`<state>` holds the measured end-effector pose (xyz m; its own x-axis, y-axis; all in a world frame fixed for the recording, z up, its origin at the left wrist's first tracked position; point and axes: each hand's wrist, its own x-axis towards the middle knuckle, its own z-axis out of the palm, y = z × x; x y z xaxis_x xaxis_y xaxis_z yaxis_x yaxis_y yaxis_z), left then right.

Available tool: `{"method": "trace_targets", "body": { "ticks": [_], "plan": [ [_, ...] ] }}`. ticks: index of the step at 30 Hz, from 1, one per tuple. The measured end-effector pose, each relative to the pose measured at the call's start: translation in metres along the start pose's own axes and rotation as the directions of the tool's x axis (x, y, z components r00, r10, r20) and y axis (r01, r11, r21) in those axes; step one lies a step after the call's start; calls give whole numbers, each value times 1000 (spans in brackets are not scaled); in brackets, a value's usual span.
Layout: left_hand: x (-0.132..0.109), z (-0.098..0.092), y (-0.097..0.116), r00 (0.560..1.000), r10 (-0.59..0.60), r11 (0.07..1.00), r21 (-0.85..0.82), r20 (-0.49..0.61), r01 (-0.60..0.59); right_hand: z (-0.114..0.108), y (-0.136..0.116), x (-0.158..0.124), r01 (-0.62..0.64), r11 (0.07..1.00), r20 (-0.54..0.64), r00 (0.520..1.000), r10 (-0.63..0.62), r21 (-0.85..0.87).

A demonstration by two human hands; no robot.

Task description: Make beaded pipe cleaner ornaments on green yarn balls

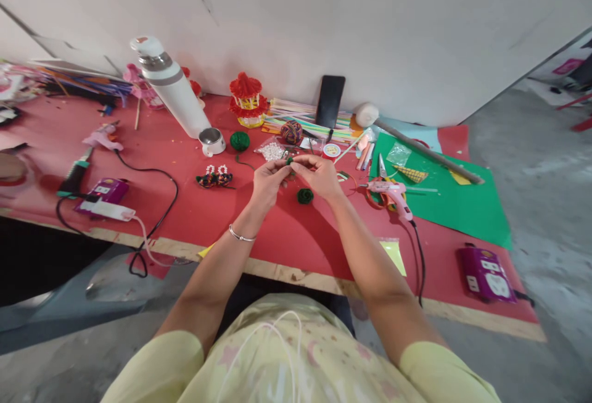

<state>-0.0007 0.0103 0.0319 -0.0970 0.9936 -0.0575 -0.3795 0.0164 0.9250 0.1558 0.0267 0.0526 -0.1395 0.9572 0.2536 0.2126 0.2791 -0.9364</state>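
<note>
Above the middle of the red table, my left hand (271, 179) and my right hand (319, 174) meet, fingertips pinched on a small piece of green yarn (289, 161). Its exact shape is too small to make out. Just below them on the table lies a dark green yarn coil (304, 195). A green yarn ball (239, 141) sits to the left, with a loose strand running toward my left hand. Behind my hands are a bag of white beads (272, 149), a multicoloured yarn ball (291, 132) and a thread spool (331, 151).
A white thermos (171, 85) and a steel cup (212, 142) stand left. Right are a pink glue gun (391, 196), scissors (382, 167), green sheet (462, 205) and purple power socket (488, 274). A phone (330, 102) leans at the wall. Cables (173, 174) cross the left side.
</note>
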Motion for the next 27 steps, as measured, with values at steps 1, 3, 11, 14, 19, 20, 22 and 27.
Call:
{"method": "trace_targets", "body": {
  "ticks": [1,3,11,14,19,20,22,27],
  "plan": [
    [0,0,0,1000,-13,1000,-7,15,13,1,1,-1,20,999,5,1000,-20,-26],
    [-1,0,1,999,-36,999,-8,35,36,1,5,-1,56,995,6,998,-56,-87],
    [0,2,-1,992,117,988,111,-52,-111,1,-2,-4,36,990,54,998,-29,-135],
    [-1,2,-3,994,108,987,116,7,-108,5,-9,-5,-12,997,-11,1000,12,-72],
    [-1,2,-3,998,65,998,-4,-9,-65,3,-6,-4,-11,999,27,1000,10,32],
    [-1,1,-2,997,72,997,-12,-23,-73,1,-5,-4,-10,999,40,999,8,42],
    [0,1,-2,993,109,994,-3,-40,-109,-1,-3,-4,-7,998,62,998,3,69],
    [-1,2,-3,982,185,980,75,-29,-182,0,-5,-4,-7,998,17,1000,6,67]
  ]
}}
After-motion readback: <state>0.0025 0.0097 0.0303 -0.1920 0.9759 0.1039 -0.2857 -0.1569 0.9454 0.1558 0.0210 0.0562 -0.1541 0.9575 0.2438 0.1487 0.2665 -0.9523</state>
